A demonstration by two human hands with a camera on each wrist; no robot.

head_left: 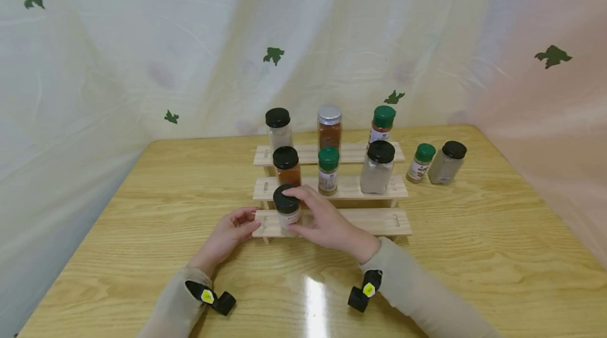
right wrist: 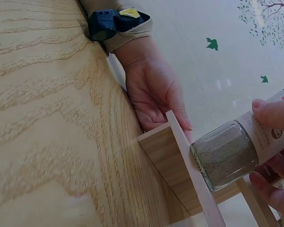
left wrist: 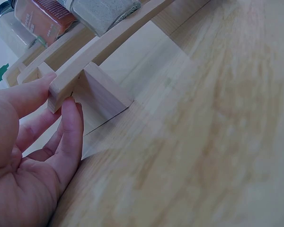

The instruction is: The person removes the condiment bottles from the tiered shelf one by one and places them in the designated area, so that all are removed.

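Your right hand (head_left: 327,224) grips a black-capped spice jar (head_left: 287,210), fingers curled around its glass body, and the jar stands on the left end of the lowest step of the wooden rack (head_left: 379,220). Your left hand (head_left: 232,235) rests on the desk (head_left: 142,211) with relaxed fingers touching the left end of that same step, holding nothing. Six more jars stand on the two upper steps, and two others stand on the desk to the right of the rack.
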